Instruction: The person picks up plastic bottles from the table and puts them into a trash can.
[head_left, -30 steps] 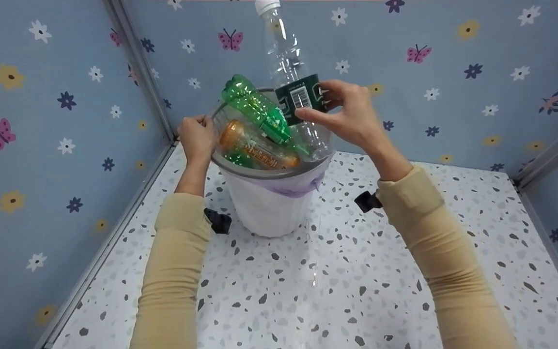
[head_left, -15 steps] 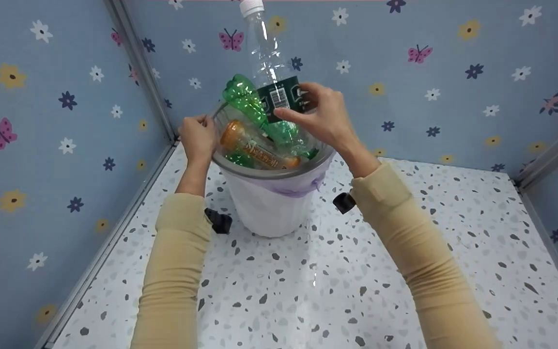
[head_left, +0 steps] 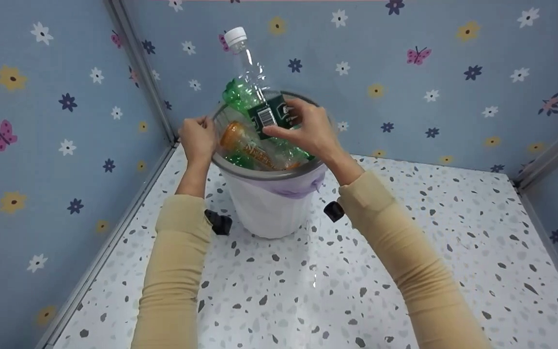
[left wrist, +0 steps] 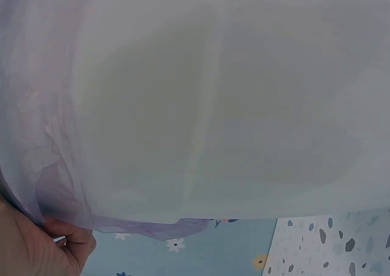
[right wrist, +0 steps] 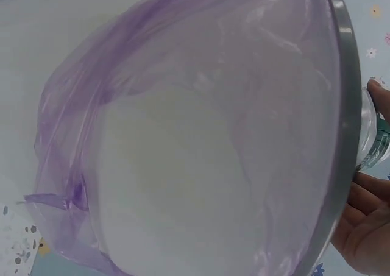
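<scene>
My right hand (head_left: 310,130) grips a clear plastic bottle (head_left: 267,117) by its dark green label, thumb in front. The bottle tilts left, white cap up, its lower end inside the trash can (head_left: 269,211). At the left side of the can's grey rim (head_left: 252,173), my left hand (head_left: 197,139) pinches the edge, where the purple trash bag (left wrist: 58,166) is folded over in the left wrist view. Inside the can lie a green plastic bottle (head_left: 235,97), partly behind the clear one, and an orange-labelled bottle (head_left: 250,148). The right wrist view shows the held bottle (right wrist: 369,130) beyond the rim.
The white can stands on a speckled floor (head_left: 356,271). A blue flowered wall (head_left: 395,106) rises behind it, and another flowered wall (head_left: 66,165) runs along the left. Loose purple bag film (head_left: 296,186) hangs over the can's front right.
My right hand has moved left and down with the clear bottle, which now sits lower in the can and leans over the green one. My left hand has stayed at the rim.
</scene>
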The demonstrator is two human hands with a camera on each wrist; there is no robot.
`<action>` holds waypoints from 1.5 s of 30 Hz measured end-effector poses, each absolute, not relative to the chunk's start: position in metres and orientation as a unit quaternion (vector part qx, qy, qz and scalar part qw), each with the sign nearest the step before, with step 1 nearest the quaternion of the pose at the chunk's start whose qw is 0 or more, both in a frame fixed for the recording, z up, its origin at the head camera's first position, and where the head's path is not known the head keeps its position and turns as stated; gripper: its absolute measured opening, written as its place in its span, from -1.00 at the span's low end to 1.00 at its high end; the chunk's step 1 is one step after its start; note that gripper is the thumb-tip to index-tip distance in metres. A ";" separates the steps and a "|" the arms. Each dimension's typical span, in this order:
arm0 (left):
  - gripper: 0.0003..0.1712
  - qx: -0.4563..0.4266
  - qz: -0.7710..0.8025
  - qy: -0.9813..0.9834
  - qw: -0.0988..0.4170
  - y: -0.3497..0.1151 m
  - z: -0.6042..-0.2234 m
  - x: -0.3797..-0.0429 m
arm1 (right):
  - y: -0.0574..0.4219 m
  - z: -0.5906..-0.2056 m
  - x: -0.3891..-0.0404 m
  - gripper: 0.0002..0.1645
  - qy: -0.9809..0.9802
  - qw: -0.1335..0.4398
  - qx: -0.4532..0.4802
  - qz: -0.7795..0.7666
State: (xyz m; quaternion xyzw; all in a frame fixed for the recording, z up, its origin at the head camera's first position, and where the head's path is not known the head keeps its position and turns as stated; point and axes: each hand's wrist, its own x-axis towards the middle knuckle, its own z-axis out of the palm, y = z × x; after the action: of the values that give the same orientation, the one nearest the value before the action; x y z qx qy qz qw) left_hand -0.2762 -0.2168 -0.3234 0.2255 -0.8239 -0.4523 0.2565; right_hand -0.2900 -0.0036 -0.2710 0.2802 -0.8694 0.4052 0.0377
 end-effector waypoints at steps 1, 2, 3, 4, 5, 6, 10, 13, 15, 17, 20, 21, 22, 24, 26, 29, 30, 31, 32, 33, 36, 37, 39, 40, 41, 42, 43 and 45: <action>-0.67 0.224 -0.451 -0.824 0.259 -0.217 -0.324 -0.276 | -0.004 -0.272 -0.290 -0.17 -0.871 0.039 0.284 0.399; -0.67 0.224 -0.450 -0.825 0.259 -0.217 -0.324 -0.276 | -0.005 -0.273 -0.290 -0.17 -0.874 0.040 0.287 0.390; -0.67 0.223 -0.449 -0.825 0.260 -0.217 -0.324 -0.276 | -0.005 -0.274 -0.290 -0.16 -0.878 0.040 0.288 0.380; -0.66 0.222 -0.449 -0.825 0.261 -0.217 -0.324 -0.276 | -0.005 -0.275 -0.290 -0.14 -0.881 0.037 0.290 0.372; -0.66 0.223 -0.449 -0.826 0.259 -0.217 -0.324 -0.276 | -0.006 -0.276 -0.290 -0.13 -0.885 0.036 0.292 0.362; -0.66 0.225 -0.449 -0.826 0.257 -0.217 -0.324 -0.277 | -0.006 -0.277 -0.290 -0.12 -0.888 0.032 0.293 0.353; -0.65 0.230 -0.457 -0.823 0.247 -0.218 -0.324 -0.278 | -0.006 -0.281 -0.289 -0.11 -0.900 0.005 0.292 0.325; -0.66 0.229 -0.463 -0.820 0.247 -0.218 -0.324 -0.278 | -0.005 -0.284 -0.289 -0.12 -0.908 -0.016 0.287 0.305; -0.68 0.227 -0.466 -0.818 0.250 -0.218 -0.324 -0.277 | -0.004 -0.286 -0.289 -0.13 -0.909 -0.025 0.289 0.299; -0.69 0.227 -0.464 -0.818 0.253 -0.217 -0.324 -0.278 | -0.003 -0.287 -0.288 -0.15 -0.909 -0.030 0.291 0.298; -0.70 0.231 -0.461 -0.819 0.252 -0.217 -0.323 -0.278 | -0.002 -0.286 -0.288 -0.23 -0.905 -0.035 0.292 0.309; -0.70 0.233 -0.460 -0.819 0.252 -0.218 -0.323 -0.279 | -0.001 -0.286 -0.287 -0.27 -0.903 -0.035 0.290 0.316; -0.70 0.234 -0.461 -0.818 0.252 -0.218 -0.323 -0.279 | 0.000 -0.286 -0.287 -0.31 -0.901 -0.033 0.288 0.323; -0.70 0.235 -0.464 -0.817 0.249 -0.219 -0.323 -0.279 | 0.001 -0.286 -0.286 -0.39 -0.896 -0.030 0.287 0.338; -0.70 0.235 -0.466 -0.816 0.248 -0.219 -0.323 -0.279 | 0.004 -0.287 -0.286 -0.45 -0.889 -0.024 0.290 0.354; -0.71 0.232 -0.468 -0.815 0.252 -0.219 -0.324 -0.279 | 0.008 -0.288 -0.284 -0.51 -0.878 -0.012 0.296 0.376; -0.71 0.232 -0.468 -0.815 0.253 -0.219 -0.324 -0.279 | 0.009 -0.289 -0.283 -0.52 -0.874 -0.008 0.299 0.382; -0.71 0.232 -0.468 -0.814 0.253 -0.219 -0.324 -0.280 | 0.011 -0.289 -0.282 -0.54 -0.871 -0.002 0.301 0.388; -0.71 0.232 -0.467 -0.815 0.254 -0.219 -0.324 -0.280 | 0.013 -0.289 -0.281 -0.55 -0.867 0.004 0.303 0.397; -0.71 0.232 -0.469 -0.814 0.254 -0.219 -0.324 -0.280 | 0.014 -0.289 -0.280 -0.56 -0.863 0.009 0.304 0.403; -0.71 0.237 -0.469 -0.813 0.250 -0.219 -0.323 -0.280 | 0.020 -0.289 -0.275 -0.60 -0.853 0.028 0.307 0.421; -0.70 0.238 -0.470 -0.813 0.248 -0.219 -0.323 -0.280 | 0.022 -0.289 -0.273 -0.61 -0.848 0.035 0.308 0.429; -0.69 0.240 -0.473 -0.812 0.244 -0.218 -0.323 -0.281 | 0.026 -0.289 -0.270 -0.64 -0.838 0.049 0.311 0.445; -0.68 0.240 -0.474 -0.812 0.243 -0.219 -0.323 -0.281 | 0.028 -0.290 -0.268 -0.65 -0.832 0.057 0.313 0.454; -0.68 0.240 -0.473 -0.812 0.242 -0.219 -0.323 -0.281 | 0.030 -0.291 -0.266 -0.67 -0.826 0.065 0.316 0.463; -0.68 0.239 -0.474 -0.812 0.243 -0.219 -0.323 -0.280 | 0.033 -0.292 -0.263 -0.68 -0.821 0.072 0.317 0.469; -0.68 0.238 -0.473 -0.812 0.244 -0.219 -0.323 -0.280 | 0.035 -0.293 -0.261 -0.69 -0.816 0.080 0.319 0.476; -0.68 0.239 -0.467 -0.816 0.243 -0.220 -0.324 -0.280 | 0.040 -0.295 -0.256 -0.71 -0.808 0.092 0.320 0.485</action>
State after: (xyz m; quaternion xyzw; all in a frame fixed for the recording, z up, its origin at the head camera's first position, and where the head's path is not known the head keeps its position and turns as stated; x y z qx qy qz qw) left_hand -0.2797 -0.2198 -0.3236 0.2386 -0.8162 -0.4667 0.2431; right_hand -0.2561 0.0404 -0.2953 0.3201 -0.8084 0.4853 0.0922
